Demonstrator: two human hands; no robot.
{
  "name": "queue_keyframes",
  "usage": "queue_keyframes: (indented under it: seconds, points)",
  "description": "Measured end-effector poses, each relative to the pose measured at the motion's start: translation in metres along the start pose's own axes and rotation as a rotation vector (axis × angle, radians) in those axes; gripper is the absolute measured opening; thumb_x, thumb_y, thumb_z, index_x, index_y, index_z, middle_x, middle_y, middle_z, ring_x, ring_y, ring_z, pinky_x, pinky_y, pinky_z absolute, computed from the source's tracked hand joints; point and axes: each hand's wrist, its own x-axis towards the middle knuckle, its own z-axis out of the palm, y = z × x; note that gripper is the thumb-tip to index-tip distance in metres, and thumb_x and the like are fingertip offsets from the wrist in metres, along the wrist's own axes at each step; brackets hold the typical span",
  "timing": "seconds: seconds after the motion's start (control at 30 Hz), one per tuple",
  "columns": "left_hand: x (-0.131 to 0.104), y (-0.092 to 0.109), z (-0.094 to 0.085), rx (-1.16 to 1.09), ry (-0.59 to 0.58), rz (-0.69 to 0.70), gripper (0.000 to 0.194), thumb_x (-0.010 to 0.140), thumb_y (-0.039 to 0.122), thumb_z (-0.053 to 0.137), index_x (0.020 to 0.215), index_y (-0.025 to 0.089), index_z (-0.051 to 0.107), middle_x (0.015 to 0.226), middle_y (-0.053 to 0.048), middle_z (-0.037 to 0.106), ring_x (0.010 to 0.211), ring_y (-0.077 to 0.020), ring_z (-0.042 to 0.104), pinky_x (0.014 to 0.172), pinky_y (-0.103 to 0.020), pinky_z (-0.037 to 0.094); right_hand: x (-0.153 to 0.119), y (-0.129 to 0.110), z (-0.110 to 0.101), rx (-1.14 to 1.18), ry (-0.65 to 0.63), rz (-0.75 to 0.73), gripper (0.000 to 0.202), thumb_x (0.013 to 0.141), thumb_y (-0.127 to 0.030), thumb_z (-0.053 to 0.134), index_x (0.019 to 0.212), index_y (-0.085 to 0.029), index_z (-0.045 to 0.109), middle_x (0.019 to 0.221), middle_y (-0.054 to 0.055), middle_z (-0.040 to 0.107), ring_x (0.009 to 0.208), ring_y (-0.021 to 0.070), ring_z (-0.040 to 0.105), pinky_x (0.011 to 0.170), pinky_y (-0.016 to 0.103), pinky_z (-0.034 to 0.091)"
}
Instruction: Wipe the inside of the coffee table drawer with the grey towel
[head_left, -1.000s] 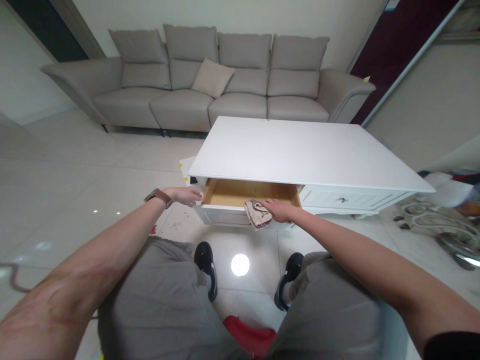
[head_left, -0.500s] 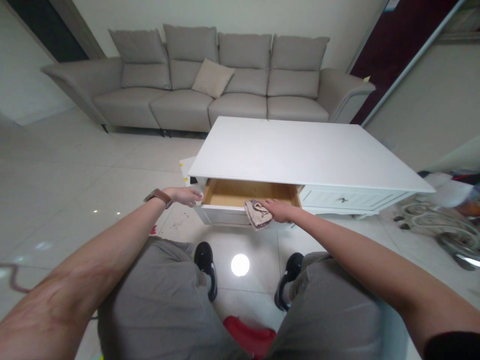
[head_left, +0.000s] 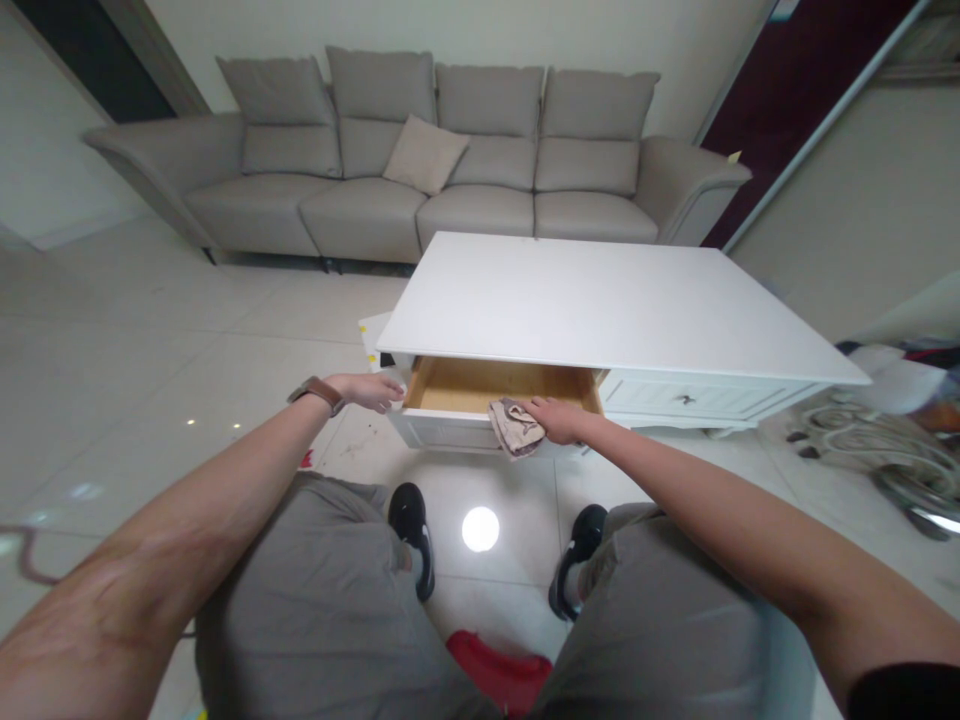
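And here we are at the white table (head_left: 600, 300), with its left drawer (head_left: 450, 434) pulled out and the pale wood inside on show! Our right hand (head_left: 556, 420) is on the drawer's front edge, fingers closed on a folded cloth (head_left: 516, 432), beige and brown, which lies over the top of that edge and hangs down the outer face, right of the drawer's middle. Over to our left hand (head_left: 376, 391), a brown-strapped watch (head_left: 321, 395) on the wrist: it's right at the drawer's left front corner, fingers bent, but whether they grip that corner we cannot tell.

Further right, the second drawer (head_left: 686, 399) sits closed, a small handle on its front. Beyond the table we've got a long grey sofa (head_left: 484, 215), one beige cushion (head_left: 425, 155) tilted against its back. Down below, our two dark shoes (head_left: 411, 530) are planted apart on the shiny tiled floor (head_left: 495, 580), and between our grey-trousered legs something red (head_left: 501, 675) shows, only partly in view.
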Motion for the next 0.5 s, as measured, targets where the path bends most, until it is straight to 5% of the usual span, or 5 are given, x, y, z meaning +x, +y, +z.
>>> queue_keyframes:
  seconds: [0.5]
  points:
    - [-0.0059,0.0066,0.0022,0.006,0.001,-0.024,0.077,0.075,0.061,0.061,0.136,0.014,0.057,0.15,-0.015,0.055,0.127,-0.0273,0.061,0.098,-0.025,0.053,-0.002,-0.0045,-0.0038,-0.012,-0.002,0.015,0.08,0.089,-0.014,0.054,0.162,-0.029,0.026,0.144,0.019,0.051,0.124,0.0336,0.057,0.093,0.042,0.049]
